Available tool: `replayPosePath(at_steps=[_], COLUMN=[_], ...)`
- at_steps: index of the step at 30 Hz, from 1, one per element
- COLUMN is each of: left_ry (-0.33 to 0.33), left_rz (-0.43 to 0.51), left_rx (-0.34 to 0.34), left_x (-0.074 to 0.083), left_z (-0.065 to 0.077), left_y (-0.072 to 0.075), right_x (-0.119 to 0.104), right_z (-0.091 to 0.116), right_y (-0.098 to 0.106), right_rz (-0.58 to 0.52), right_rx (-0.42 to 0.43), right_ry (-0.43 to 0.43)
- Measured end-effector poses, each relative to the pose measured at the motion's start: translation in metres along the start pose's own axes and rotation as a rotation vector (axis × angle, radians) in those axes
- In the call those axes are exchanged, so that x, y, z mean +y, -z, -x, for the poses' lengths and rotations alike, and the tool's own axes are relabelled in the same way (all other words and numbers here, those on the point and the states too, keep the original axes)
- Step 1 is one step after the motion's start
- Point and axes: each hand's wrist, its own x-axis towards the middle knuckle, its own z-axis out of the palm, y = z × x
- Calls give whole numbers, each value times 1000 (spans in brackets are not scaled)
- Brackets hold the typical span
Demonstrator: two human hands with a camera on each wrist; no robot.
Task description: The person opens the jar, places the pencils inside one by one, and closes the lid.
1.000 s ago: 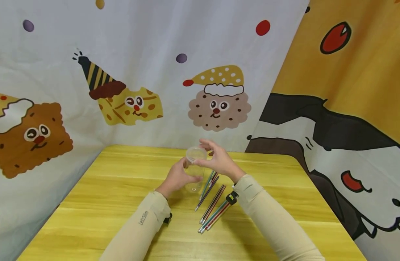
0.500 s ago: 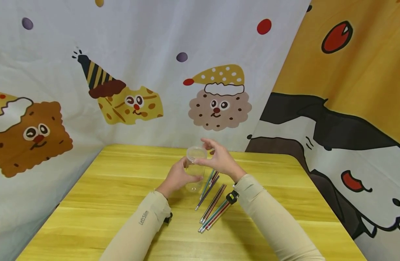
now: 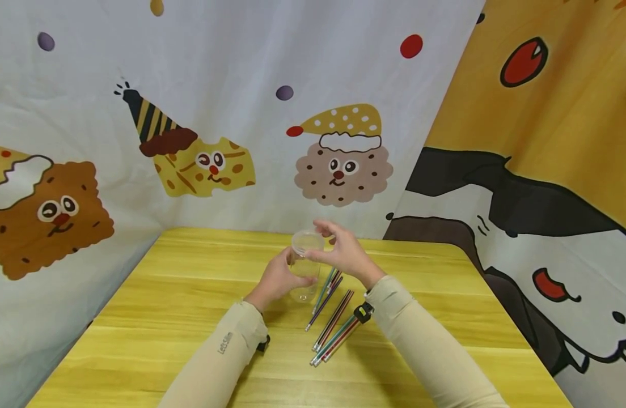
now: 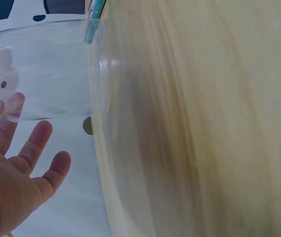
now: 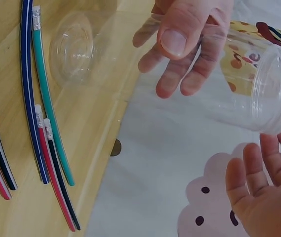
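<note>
1. 1 clear jar [image 3: 307, 267] stands upright near the middle of the table [image 3: 201, 272], its base apparently resting on the wood. It looks like thin plastic: light, fairly stiff, yet likely to flex if squeezed hard. Smooth walls could slip in dry fingers.
2. 1 cloudy, round lid [image 3: 308, 240] appears to sit on top; ridges at the neck should give better purchase than the body.
3. The left hand [image 3: 279, 279] wraps the jar's body, thumb on 1 side and fingers behind. That mid-height hold seems right for steadying something so light.
4. The right hand [image 3: 346, 252] arches around the lid, thumb and curved fingers on opposite sides; how firmly they press, I cannot tell.
5. Several striped pencils [image 3: 333, 320] lie loosely grouped just beside the jar, mostly under the right forearm; they look slim, rigid and apt to roll.
6. Behind hangs a cartoon-printed curtain [image 3: 241, 68].
</note>
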Motion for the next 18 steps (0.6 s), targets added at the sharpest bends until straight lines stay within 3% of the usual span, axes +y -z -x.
replayPosePath(at_steps=[9,18], left_ry=[4,11], left_rz=[20,16], left_rx=[-7,10], left_x=[-1,-3], left_z=[2,3], left_y=[-1,0], right_x=[-3,-7], right_z=[0,-1], right_y=[-7,-7], right_rz=[36,0], right_rx=[12,0], right_ry=[-59,-9])
